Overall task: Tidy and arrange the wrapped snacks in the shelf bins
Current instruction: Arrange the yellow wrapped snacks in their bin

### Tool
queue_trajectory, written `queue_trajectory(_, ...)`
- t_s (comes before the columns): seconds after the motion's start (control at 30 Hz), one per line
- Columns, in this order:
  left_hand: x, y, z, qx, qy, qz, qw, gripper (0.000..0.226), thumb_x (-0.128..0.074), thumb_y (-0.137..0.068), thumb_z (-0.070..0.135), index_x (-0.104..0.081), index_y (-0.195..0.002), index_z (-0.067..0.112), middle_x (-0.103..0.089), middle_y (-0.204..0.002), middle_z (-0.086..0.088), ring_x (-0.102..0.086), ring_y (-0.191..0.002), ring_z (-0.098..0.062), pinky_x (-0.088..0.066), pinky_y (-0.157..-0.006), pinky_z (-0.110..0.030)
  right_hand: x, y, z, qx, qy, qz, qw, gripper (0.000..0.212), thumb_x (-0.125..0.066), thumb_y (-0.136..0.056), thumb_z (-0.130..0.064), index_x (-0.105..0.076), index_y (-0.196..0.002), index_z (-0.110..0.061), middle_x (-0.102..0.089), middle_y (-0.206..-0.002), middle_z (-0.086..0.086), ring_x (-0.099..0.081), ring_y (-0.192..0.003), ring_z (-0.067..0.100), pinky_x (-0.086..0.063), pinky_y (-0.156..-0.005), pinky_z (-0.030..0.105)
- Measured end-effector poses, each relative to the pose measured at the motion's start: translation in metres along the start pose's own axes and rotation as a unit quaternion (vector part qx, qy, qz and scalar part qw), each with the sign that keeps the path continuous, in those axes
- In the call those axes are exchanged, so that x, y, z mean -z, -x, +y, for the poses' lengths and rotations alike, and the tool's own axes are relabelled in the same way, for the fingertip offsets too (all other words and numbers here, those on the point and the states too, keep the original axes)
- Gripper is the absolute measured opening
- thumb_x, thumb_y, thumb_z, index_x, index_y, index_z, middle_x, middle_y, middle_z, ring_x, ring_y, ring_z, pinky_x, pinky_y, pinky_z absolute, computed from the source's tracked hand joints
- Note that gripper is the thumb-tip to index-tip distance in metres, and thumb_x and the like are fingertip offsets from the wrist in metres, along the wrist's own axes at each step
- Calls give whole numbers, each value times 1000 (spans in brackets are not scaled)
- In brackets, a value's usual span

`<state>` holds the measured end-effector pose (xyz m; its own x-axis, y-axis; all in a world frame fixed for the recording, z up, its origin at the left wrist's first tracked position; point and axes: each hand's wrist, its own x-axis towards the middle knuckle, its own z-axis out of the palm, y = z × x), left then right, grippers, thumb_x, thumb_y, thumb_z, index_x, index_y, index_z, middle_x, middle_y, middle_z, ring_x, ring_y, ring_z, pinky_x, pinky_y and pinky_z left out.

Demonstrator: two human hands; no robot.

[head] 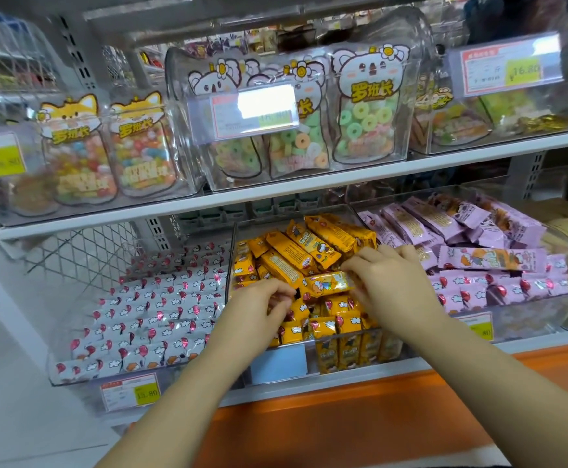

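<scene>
Three clear bins stand on the lower shelf. The middle bin (340, 339) holds several yellow wrapped snack bars, some piled crooked at the back. My right hand (389, 280) pinches one yellow bar (328, 283) by its right end; the bar lies crosswise on top of the pile. My left hand (264, 304) is curled down among the yellow bars at the bin's left front, fingers gripping a yellow bar there. The left bin (83, 374) holds white bars in neat rows. The right bin (525, 314) holds purple bars, with one purple bar (492, 258) lying across the top.
An upper shelf (309, 184) carries clear bins of bagged ring candies and gummies with price tags. An orange ledge (394, 417) runs below the bins. A wire mesh panel (83, 251) stands behind the left bin. Pale packs fill another bin at far right.
</scene>
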<state>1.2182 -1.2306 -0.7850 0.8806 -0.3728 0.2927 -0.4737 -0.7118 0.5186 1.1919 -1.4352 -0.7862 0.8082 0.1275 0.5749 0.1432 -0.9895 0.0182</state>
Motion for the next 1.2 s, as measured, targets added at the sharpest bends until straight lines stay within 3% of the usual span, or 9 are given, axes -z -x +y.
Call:
queue_trajectory(0.1, 4, 3, 7, 24, 63, 26, 997, 32, -55, -93, 32, -56, -125, 25, -56, -94, 23, -55, -80, 11, -46, -63, -5, 18, 1, -3, -5, -87, -14, 996, 34, -78, -71, -29, -68, -103, -22, -65, -98, -6, -60, -90, 17, -32, -78, 33)
queue_trajectory(0.2, 6, 5, 18, 42, 138, 19, 989, 47, -55, -85, 52, -55, -123, 24, -66, -92, 12, -63, -79, -2, -53, -68, -19, 24, 6, -9, -9, -186, -3, 983, 35, -76, -75, -32, -65, -107, -22, -59, -99, -12, -51, -80, 2, -36, -82, 30)
queue_trajectory(0.27, 7, 5, 25, 39, 164, 29, 985, 42, -57, -83, 52, -59, -115, 24, -70, -87, 3, -65, -75, -8, -56, -69, -25, 27, 6, -15, -15, -255, -14, 967, 35, -76, -75, -30, -66, -107, -22, -54, -93, -18, -45, -71, -6, -42, -79, 27)
queue_trajectory(0.43, 17, 3, 29, 49, 203, 65, 976, 45, -62, -86, 40, -54, -125, 19, -71, -91, 3, -67, -77, -10, -57, -68, -22, 52, -6, 6, -96, -355, -22, 930, 23, -69, -82, -22, -65, -103, -31, -57, -81, -21, -56, -68, -5, -40, -60, 4)
queue_trajectory(0.57, 25, 4, 32, 34, 215, 75, 973, 28, -66, -86, 31, -56, -111, 28, -68, -90, 11, -66, -75, -8, -51, -58, -12, 52, -4, 16, -92, -331, -74, 936, 16, -66, -85, -17, -70, -98, -26, -57, -79, -26, -52, -67, -19, -40, -60, 1)
queue_trajectory(0.7, 30, 6, 28, 28, 191, 83, 978, 29, -67, -85, 28, -53, -112, 28, -67, -91, 10, -65, -72, -4, -51, -59, -15, 32, 3, 3, -48, -268, -169, 947, 14, -66, -86, -24, -72, -99, -25, -67, -92, -14, -59, -82, -4, -50, -81, 18)
queue_trajectory(0.87, 33, 8, 22, 20, 136, 71, 988, 31, -66, -85, 33, -53, -113, 33, -67, -89, 12, -64, -73, 1, -53, -63, -19, 8, 6, -22, 19, -168, -181, 969, 28, -59, -89, -39, -66, -114, -28, -65, -114, -11, -55, -107, 9, -39, -99, 32)
queue_trajectory(1.0, 35, 10, 18, 27, 147, 68, 986, 31, -66, -85, 31, -53, -113, 33, -67, -92, 13, -65, -79, -1, -57, -74, -32, -1, 2, -27, 25, -126, -205, 970, 22, -56, -90, -41, -66, -105, -28, -64, -109, -11, -53, -105, 11, -32, -99, 35)
queue_trajectory(1.2, 30, 7, 14, 41, 156, 24, 987, 23, -63, -88, 29, -50, -105, 39, -63, -98, 8, -65, -79, -3, -56, -73, -26, 0, -3, -19, 4, -121, -231, 965, 10, -59, -90, -31, -66, -92, -24, -69, -95, -3, -60, -93, 16, -37, -87, 26)
